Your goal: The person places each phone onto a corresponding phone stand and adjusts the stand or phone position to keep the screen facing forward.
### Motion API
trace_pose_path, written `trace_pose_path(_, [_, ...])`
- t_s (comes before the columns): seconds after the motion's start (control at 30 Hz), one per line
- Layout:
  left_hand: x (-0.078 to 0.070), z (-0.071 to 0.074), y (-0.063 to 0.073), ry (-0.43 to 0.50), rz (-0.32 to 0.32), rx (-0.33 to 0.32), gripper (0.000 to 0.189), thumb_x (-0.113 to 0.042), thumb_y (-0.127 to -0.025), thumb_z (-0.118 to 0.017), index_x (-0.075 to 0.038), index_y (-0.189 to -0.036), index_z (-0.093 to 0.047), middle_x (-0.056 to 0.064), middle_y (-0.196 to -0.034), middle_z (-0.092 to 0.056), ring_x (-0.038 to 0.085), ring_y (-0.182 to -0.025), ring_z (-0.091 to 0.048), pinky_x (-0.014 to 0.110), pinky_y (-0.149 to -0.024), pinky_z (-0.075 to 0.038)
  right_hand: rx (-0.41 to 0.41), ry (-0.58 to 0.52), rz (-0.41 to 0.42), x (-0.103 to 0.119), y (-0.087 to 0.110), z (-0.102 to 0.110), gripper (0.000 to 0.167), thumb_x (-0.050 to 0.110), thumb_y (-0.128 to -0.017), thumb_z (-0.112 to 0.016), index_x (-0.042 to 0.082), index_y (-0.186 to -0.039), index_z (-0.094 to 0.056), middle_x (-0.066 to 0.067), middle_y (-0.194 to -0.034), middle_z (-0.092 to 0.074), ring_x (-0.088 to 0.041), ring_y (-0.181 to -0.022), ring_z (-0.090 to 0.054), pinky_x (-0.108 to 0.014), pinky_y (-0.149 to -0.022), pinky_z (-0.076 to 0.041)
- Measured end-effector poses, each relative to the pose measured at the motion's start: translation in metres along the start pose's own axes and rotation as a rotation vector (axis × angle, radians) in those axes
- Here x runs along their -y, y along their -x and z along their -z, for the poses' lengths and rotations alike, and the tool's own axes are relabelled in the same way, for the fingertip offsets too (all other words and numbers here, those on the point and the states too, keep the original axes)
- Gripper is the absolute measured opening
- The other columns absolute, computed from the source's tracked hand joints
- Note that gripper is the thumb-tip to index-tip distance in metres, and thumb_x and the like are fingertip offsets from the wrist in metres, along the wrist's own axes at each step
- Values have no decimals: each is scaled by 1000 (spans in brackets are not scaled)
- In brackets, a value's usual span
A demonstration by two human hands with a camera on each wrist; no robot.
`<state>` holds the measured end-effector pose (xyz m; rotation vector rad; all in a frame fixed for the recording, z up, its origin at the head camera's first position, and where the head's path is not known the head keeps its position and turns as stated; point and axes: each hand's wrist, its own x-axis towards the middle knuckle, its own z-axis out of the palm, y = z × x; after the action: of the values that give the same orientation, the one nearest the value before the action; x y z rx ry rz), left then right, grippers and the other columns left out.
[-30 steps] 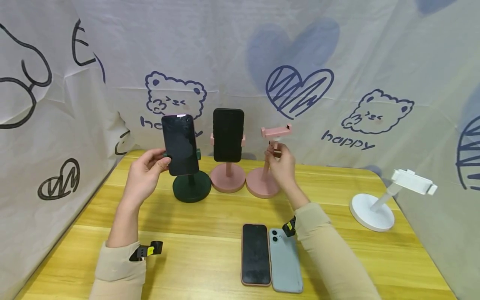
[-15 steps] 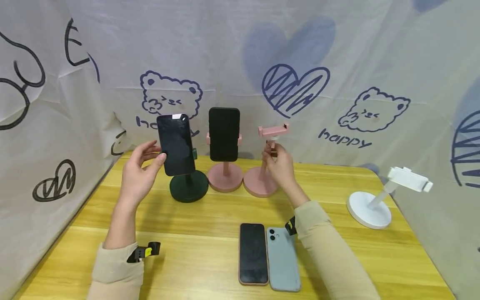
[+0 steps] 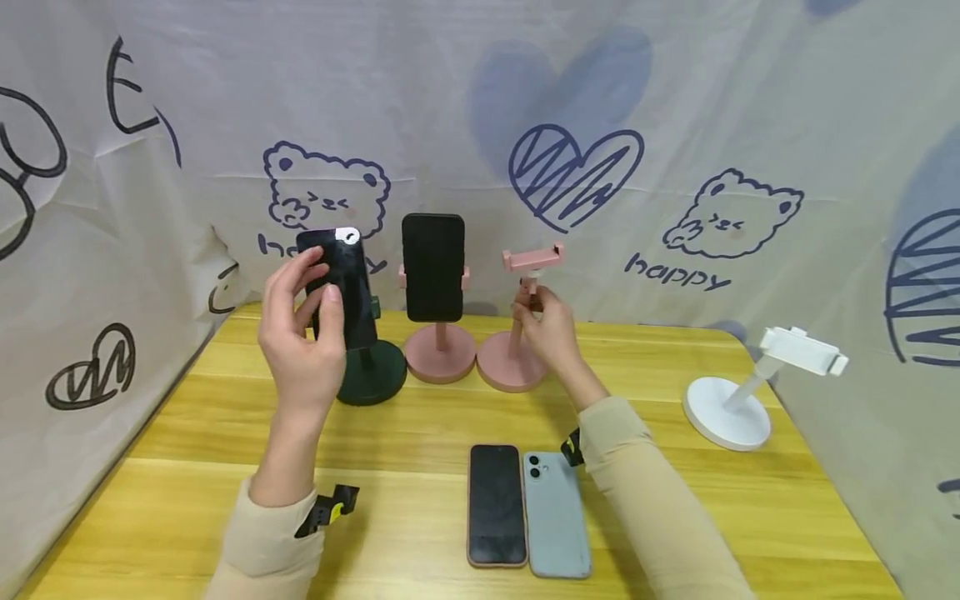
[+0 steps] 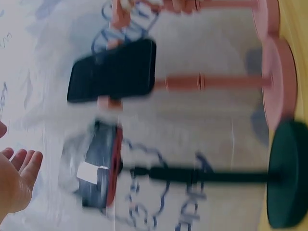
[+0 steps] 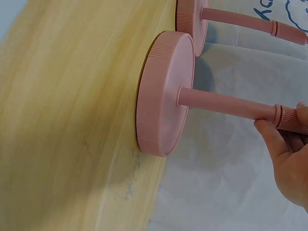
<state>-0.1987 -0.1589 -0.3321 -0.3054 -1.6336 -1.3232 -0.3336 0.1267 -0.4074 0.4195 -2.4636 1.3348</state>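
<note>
My left hand (image 3: pixel 303 346), fingers loosely bent and parted, is in front of the black phone (image 3: pixel 351 287) on the dark green phone stand (image 3: pixel 375 379). In the left wrist view a gap separates that hand from the phone. With my right hand (image 3: pixel 553 329) I grip the upper post of an unloaded pink phone stand (image 3: pixel 510 367); its clamp (image 3: pixel 532 258) is above my fingers. The right wrist view shows thumb and fingers around the ribbed collar (image 5: pixel 291 120). Between these two, another pink stand (image 3: pixel 440 358) holds a black phone (image 3: pixel 433 267) upright.
Two phones lie side by side on the wooden table (image 3: pixel 405 517): a dark-screened one (image 3: pixel 497 504) and a pale blue one (image 3: pixel 557 517), back up. A white phone stand (image 3: pixel 727 417) is at the right. A printed cloth (image 3: pixel 450 100) hangs behind.
My left hand has come off the left edge of the phone on the green stand and moved right, in front of it. My right hand keeps its grip on the pink post.
</note>
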Motion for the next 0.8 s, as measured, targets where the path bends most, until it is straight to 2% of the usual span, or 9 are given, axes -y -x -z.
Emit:
trace_pose_path(0.2, [-7,-41,9,99,-41,71,39,3,-100,-61,0,-139,-61,11,-138,-61,27,-123,-61,34,-104,-55,1,-9,-1,1,1,-1,27,8,-103,-65,-5,-126,-63,-24,-115,-70,-38,-108,-69,-49,-95,-59])
trace_pose_path(0.37, [-8,-70,17,135,-27,127,38,-1,-102,-60,-1,-140,-60,11,-140,-60,27,-123,-61,44,-104,-55,0,-4,1,-1,1,-2,28,7,-102,-65,-5,-128,-63,-24,-115,-71,-38,-107,-69,-48,-95,-59])
trace_pose_path(0.53, [-13,-98,25,197,-13,185,38,-2,-103,-60,2,-141,-59,16,-141,-58,28,-123,-62,44,-103,-56,-6,3,4,-3,0,-3,29,8,-103,-65,-4,-129,-63,-23,-114,-71,-36,-107,-70,-47,-95,-59])
trace_pose_path(0.67, [-18,-120,31,236,23,237,38,-3,-104,-59,3,-142,-57,17,-144,-57,27,-126,-61,42,-105,-55,-13,2,11,-3,1,-3,28,8,-102,-67,-4,-127,-63,-23,-114,-71,-37,-107,-70,-47,-95,-59])
trace_pose_path(0.8, [-21,-139,34,234,105,305,41,-7,-105,-58,2,-146,-55,14,-152,-52,23,-138,-54,39,-112,-50,-24,13,26,-4,2,-3,29,8,-101,-68,-6,-126,-64,-25,-116,-71,-39,-109,-70,-49,-97,-58])
